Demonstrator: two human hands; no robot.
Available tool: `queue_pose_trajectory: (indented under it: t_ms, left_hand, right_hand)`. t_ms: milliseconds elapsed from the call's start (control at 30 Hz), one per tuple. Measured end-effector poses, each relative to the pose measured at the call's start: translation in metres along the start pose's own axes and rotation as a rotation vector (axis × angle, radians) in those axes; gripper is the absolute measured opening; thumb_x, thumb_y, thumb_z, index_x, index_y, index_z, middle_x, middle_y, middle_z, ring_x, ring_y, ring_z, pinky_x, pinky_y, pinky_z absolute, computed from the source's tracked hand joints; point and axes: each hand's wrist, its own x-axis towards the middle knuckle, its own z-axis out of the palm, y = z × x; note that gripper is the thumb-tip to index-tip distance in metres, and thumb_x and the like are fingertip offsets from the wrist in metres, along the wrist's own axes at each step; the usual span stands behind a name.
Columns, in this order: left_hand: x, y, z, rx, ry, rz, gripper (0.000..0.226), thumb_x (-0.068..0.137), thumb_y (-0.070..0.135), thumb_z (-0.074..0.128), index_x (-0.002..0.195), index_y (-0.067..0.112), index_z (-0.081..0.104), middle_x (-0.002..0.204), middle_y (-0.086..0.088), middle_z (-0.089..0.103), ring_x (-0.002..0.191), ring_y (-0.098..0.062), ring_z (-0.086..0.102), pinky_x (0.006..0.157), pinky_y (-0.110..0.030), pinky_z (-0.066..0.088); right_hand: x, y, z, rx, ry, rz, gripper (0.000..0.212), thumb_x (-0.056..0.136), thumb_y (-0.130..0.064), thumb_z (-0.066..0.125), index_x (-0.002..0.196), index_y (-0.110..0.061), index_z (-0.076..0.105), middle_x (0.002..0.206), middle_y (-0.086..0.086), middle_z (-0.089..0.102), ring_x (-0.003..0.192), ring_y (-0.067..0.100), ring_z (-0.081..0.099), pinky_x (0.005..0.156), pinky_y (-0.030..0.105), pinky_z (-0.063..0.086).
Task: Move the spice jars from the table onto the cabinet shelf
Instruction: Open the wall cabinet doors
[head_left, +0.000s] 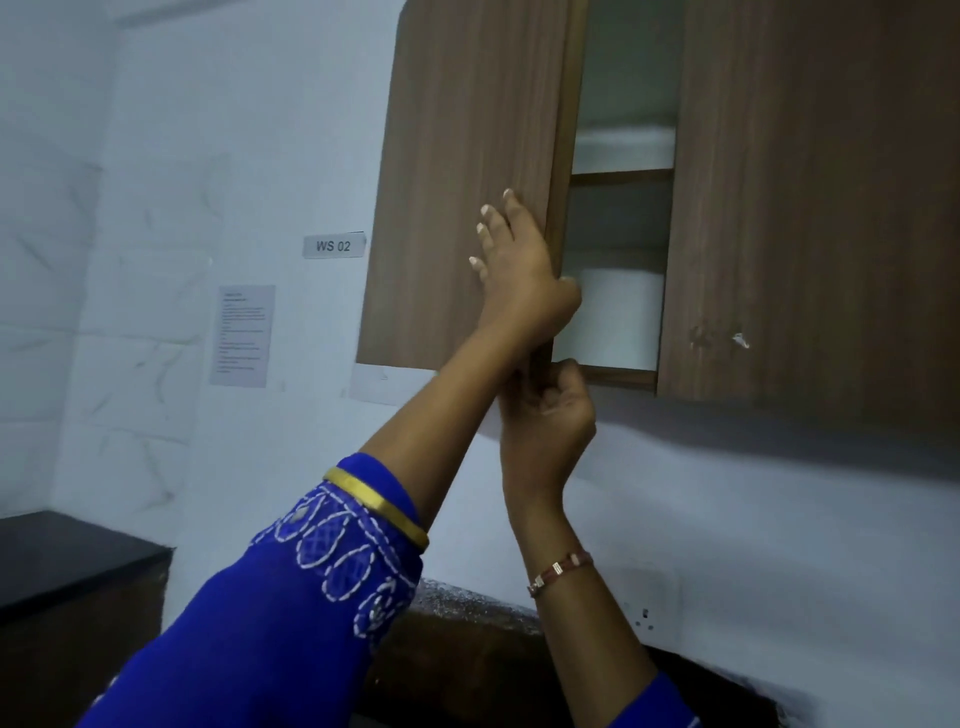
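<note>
A brown wooden wall cabinet hangs high on the wall. Its left door (457, 182) stands partly ajar, showing a shelf (621, 177) and white interior through the gap. My left hand (519, 265) lies flat on the door's front with the thumb hooked round its right edge. My right hand (550, 410) grips the door's lower right corner from below, fingers curled. A white object (621, 312) stands inside on the bottom shelf. No spice jars or table are in view.
The right cabinet door (810, 197) is closed, with a scuffed patch low down. A "WS 02" label (334, 245) and a paper notice (241, 335) are on the white wall. A dark counter (67, 556) sits at the lower left.
</note>
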Motion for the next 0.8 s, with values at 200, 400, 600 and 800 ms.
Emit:
queue_pose_trajectory:
  t_ms: [200,400,600,800]
  left_hand:
    - [-0.011,-0.018,-0.058,-0.123,-0.01,0.002,0.088,0.083,0.002,0.055,0.148,0.01,-0.004,0.158,-0.013,0.004,0.145,-0.03,0.012,0.116,-0.047,0.024]
    - [-0.025,-0.041,-0.132,-0.254,0.002,0.003,0.075,0.071,0.005,0.052,0.141,0.011,0.027,0.131,-0.016,0.048,0.114,-0.032,0.054,0.09,-0.04,0.054]
    - [-0.032,-0.079,-0.206,-0.287,0.092,-0.03,0.064,0.067,0.001,0.048,0.13,0.01,0.043,0.113,-0.006,0.058,0.094,-0.016,0.059,0.07,-0.02,0.053]
    - [-0.036,-0.131,-0.28,-0.325,0.12,-0.088,0.061,0.064,0.002,0.05,0.125,0.007,0.048,0.114,-0.008,0.061,0.101,-0.023,0.06,0.085,-0.033,0.053]
  right_hand:
    - [-0.03,-0.024,0.035,-0.034,-0.088,-0.129,0.025,0.076,-0.018,0.073,0.084,-0.011,0.05,0.079,0.002,0.063,0.077,0.017,0.063,0.071,0.029,0.052]
    - [-0.049,-0.025,0.097,-0.153,-0.317,-0.234,0.055,0.079,-0.016,0.059,0.132,-0.006,0.048,0.129,0.01,0.059,0.118,0.025,0.057,0.096,0.034,0.05]
    - [-0.075,-0.023,0.16,-0.367,-0.378,-0.502,0.066,0.078,-0.009,0.065,0.138,0.006,0.039,0.14,0.024,0.046,0.129,0.037,0.047,0.092,0.046,0.053]
    - [-0.107,-0.027,0.232,-0.483,-0.364,-0.576,0.071,0.067,-0.002,0.075,0.132,0.006,0.048,0.136,0.024,0.051,0.122,0.04,0.053,0.082,0.045,0.057]
